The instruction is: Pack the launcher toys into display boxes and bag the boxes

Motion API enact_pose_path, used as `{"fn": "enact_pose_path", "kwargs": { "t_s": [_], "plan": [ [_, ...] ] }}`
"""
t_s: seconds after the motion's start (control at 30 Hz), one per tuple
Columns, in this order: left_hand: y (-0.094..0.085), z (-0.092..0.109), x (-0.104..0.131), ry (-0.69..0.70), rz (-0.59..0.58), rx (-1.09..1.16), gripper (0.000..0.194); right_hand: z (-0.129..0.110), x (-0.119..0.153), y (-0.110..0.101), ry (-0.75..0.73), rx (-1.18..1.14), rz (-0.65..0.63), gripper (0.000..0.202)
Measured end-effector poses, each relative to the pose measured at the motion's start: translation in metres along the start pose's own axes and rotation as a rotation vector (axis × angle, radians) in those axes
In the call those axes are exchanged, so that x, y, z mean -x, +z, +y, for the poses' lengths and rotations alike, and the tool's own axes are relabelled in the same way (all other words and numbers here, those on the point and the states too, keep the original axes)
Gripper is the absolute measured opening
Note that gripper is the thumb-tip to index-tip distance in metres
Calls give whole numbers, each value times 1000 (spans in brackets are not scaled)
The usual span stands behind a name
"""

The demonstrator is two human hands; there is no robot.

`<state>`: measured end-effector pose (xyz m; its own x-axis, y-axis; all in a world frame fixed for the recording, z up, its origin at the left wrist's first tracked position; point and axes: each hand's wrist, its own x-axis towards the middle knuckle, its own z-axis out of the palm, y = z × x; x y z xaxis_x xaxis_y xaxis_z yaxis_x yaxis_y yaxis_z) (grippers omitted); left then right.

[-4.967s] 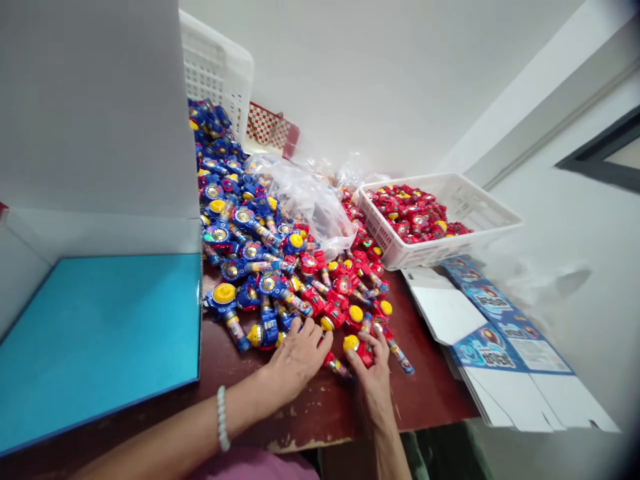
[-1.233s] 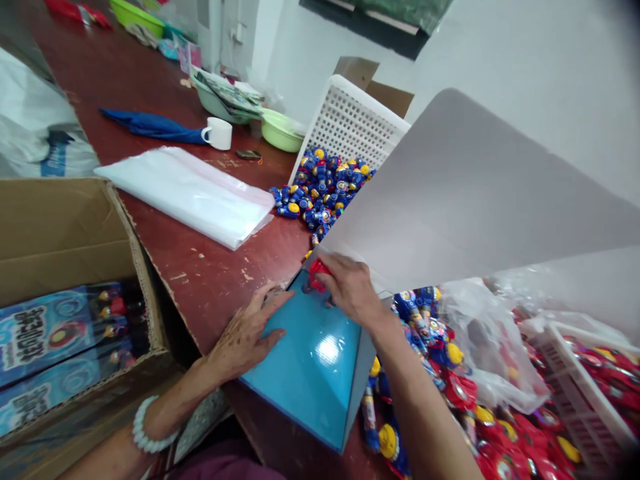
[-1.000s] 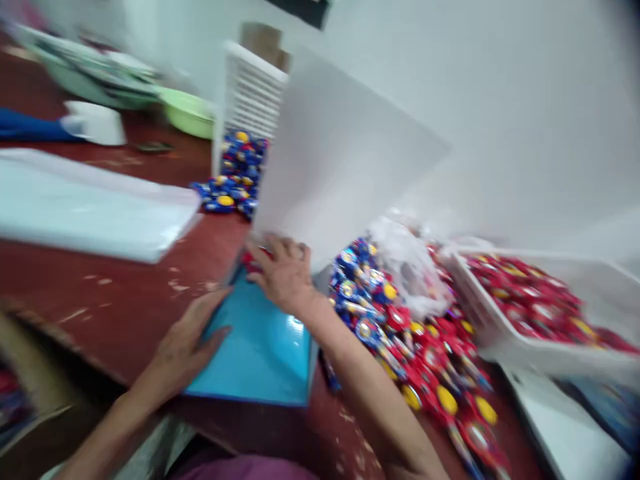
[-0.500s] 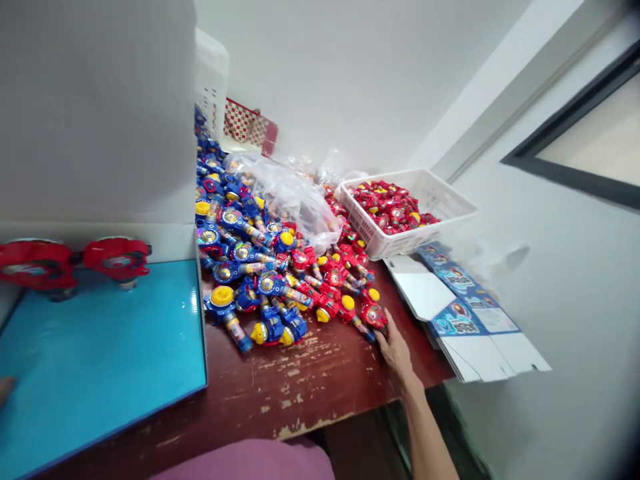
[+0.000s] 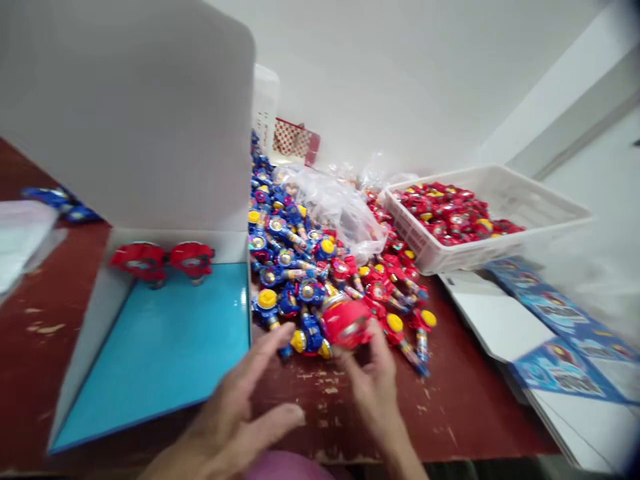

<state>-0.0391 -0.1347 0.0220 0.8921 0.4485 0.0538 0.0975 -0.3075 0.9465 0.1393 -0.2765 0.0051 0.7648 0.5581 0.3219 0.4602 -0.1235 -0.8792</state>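
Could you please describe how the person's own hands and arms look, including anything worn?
The left hand and the right hand are both without gloves. No sleeve shows on the visible part of the right forearm. A purple-pink garment appears at the bottom edge. Blur hides finer details.

A rounded red plastic toy (image 5: pixel 347 325) with a yellow-and-silver end, blurred, is held in the right grip (image 5: pixel 371 380), that end facing up and away. Two similar rounded red plastic toys (image 5: pixel 191 259) sit side by side in the open white-walled cardboard box with a glossy blue base (image 5: pixel 175 340), at its far side, greyish tips pointing nearward.
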Motion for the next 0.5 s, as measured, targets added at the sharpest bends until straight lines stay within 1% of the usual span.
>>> {"fn": "enact_pose_path", "kwargs": {
  "t_s": [0.03, 0.07, 0.1, 0.13, 0.2, 0.23, 0.3, 0.33, 0.37, 0.4, 0.43, 0.5],
  "plan": [
    [5, 2, 1, -69, -55, 27, 60, -11, 8, 23, -55, -76, -115, 18],
    [9, 3, 1, -142, -96, 66, 59, -20, 15, 41, -116, -124, -156, 11],
    [11, 3, -1, -206, -115, 114, 57, -27, 21, 55, -183, -131, -200, 6],
    [11, 1, -3, -248, -100, 168, 56, -32, 23, 64, -252, -99, -239, 9],
    [4, -4, -7, -263, -25, 256, 56, -40, 20, 68, -341, 10, -358, 27],
    [-2, -6, -8, -242, 21, 286, 56, -43, 14, 65, -346, 47, -434, 36],
    [-18, -8, -8, -179, 89, 313, 54, -50, -1, 58, -263, 41, -558, 56],
    [-26, -8, -8, -153, 104, 314, 52, -53, -8, 55, -207, 5, -593, 66],
    [-33, -8, -7, -140, 94, 309, 49, -57, -15, 54, -164, -29, -633, 72],
    [-39, -7, -7, -139, 73, 295, 47, -60, -21, 55, -152, -50, -672, 75],
    [-43, -6, -6, -143, 43, 274, 45, -64, -25, 58, -168, -60, -706, 73],
    [-47, -4, -6, -156, 3, 216, 40, -69, -29, 67, -250, -68, -736, 63]
  ]
}}
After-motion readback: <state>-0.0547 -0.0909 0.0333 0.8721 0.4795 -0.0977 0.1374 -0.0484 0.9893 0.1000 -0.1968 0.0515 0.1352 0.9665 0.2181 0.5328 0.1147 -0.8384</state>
